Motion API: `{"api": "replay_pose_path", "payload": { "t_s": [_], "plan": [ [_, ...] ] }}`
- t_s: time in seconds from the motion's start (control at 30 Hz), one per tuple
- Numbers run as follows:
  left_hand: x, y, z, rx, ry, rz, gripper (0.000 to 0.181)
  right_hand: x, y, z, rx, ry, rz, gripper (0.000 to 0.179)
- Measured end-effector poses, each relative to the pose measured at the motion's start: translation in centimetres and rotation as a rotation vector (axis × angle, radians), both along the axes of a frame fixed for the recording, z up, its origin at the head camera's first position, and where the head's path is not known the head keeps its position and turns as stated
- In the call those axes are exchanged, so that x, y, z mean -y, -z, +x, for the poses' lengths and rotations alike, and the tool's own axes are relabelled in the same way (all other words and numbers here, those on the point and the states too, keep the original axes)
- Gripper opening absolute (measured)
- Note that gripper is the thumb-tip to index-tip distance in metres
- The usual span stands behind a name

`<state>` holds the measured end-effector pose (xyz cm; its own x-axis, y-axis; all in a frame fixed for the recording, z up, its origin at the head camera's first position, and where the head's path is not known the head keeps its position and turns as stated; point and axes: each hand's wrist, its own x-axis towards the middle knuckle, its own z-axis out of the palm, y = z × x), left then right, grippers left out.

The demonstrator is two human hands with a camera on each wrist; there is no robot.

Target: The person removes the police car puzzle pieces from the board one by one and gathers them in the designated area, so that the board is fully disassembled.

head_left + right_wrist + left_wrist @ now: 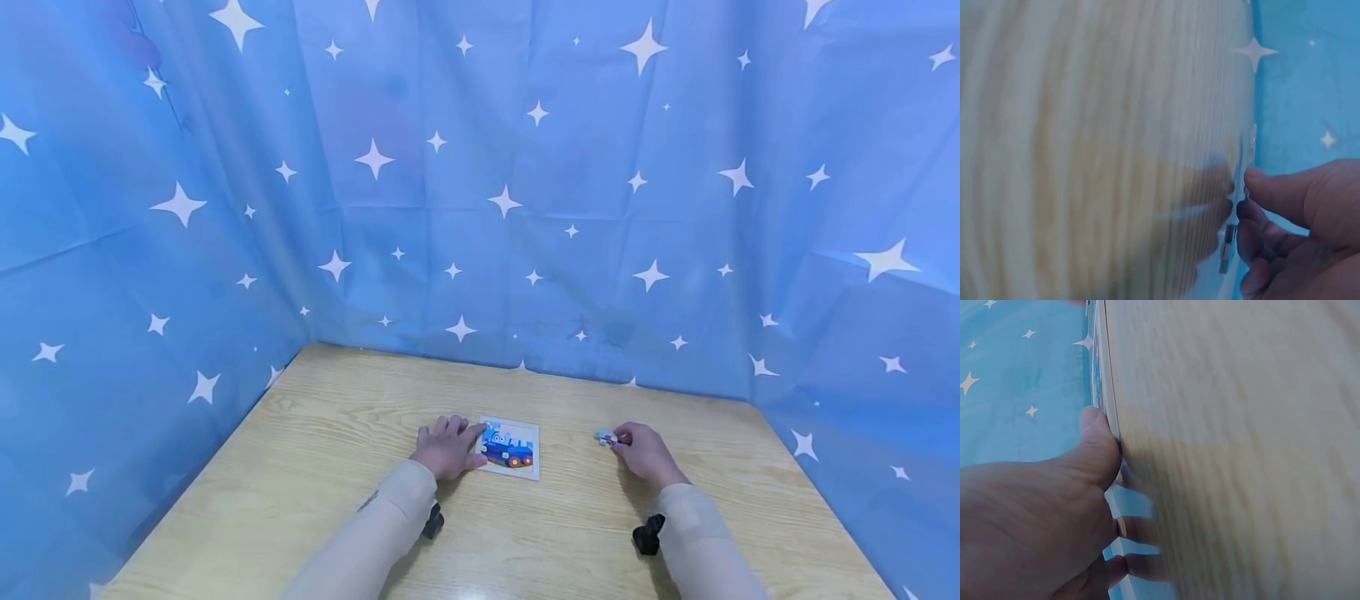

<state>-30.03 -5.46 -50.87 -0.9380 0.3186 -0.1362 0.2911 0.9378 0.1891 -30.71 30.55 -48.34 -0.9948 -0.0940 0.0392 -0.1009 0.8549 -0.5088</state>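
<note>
A small square picture puzzle (510, 450) with a pale frame and a blue cartoon train lies on the table. My left hand (447, 448) is at its left side, fingers spread and the index finger and thumb at the frame's edge. The left wrist view shows the thumb (1094, 428) of that hand against the puzzle's edge. To the right of the puzzle, my right hand (647, 452) pinches a small multicoloured puzzle piece (604, 437) low over the table. Seen edge-on in the right wrist view, that piece is mostly hidden by the thumb (1266, 181) and curled fingers.
The light wood table (555, 542) runs back to a blue curtain (480, 208) with white stars, which also stands along the left and right sides. Black wrist devices (648, 534) sit below both forearms.
</note>
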Motion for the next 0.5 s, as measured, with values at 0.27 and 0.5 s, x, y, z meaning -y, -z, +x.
{"api": "replay_pose_path", "payload": {
  "t_s": [0.27, 0.5],
  "plan": [
    [0.0, -0.3, 0.4, 0.023, 0.006, 0.023, 0.064, -0.5, 0.2, 0.1, -0.006, 0.018, 0.022, 0.028],
    [0.1, -1.2, 0.6, 0.02, 0.01, 0.006, 0.065, -1.1, 0.0, -0.3, -0.004, 0.015, 0.028, 0.029]
  ]
}}
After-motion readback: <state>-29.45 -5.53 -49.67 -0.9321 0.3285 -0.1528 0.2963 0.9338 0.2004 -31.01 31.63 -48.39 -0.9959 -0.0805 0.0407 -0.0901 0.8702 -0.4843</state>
